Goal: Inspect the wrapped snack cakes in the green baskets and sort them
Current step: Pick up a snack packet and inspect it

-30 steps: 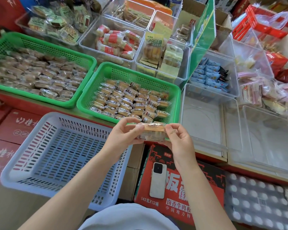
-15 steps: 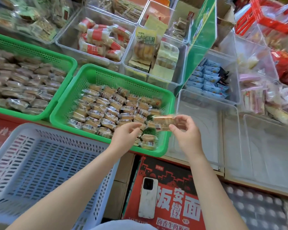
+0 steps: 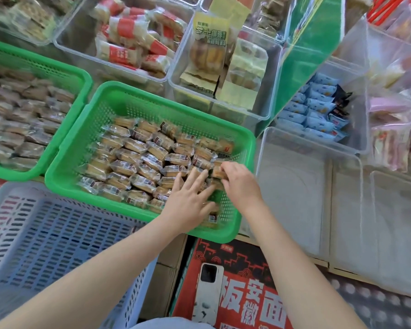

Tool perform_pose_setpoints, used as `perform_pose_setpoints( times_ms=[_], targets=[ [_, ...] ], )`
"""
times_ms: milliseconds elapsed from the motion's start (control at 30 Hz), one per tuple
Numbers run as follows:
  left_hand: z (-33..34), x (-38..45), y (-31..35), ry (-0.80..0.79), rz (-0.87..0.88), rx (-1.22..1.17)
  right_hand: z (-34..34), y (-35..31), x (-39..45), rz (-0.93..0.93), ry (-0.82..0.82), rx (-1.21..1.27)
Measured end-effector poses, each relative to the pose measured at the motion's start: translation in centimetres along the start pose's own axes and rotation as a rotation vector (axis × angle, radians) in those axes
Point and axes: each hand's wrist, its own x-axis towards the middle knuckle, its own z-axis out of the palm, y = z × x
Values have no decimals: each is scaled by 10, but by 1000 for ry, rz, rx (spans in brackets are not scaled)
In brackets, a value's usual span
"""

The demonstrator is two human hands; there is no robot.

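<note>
I look down at my two hands over the green basket full of wrapped snack cakes. Far to the left of my hands sits a second green basket with more cakes, blurry here. Just left and below my left hand sits a pale basket with holes.

My left hand lies flat on the cakes with straight, spread fingers. It grasps nothing.

My right hand is just beside it, nearly touching. Its grip is clenched on one cake, pinched at the fingertips. That cake sits at the near right corner of the pile, right under my right fingers, so the right hand is the nearer one. Its long side seems to run left to right, like the rows, but my fingers hide most of it, so I cannot be sure.

I think the next move is to set this cake down in a gap or lift another one.

Right of my right hand stand clear bins on the counter. Below my arms lie a red box and a phone. The room looks like a snack shop.
</note>
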Motion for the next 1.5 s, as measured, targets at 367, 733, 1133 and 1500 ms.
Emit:
perform_pose_setpoints(
  times_ms=[367, 733, 1133, 1500],
  targets=[
    [6, 10, -6, 44, 92, 63, 8, 8, 31, 10, 17, -98],
    [3, 11, -7, 7, 73, 55, 10, 12, 51, 39, 80, -167],
    [-28, -8, 6, 83, 26, -397, -99, -9, -28, 275, 338, 452],
    [-82, -101, 5, 43, -195, -1956, -82, -69, -113, 545, -11, 1514]
  ],
)
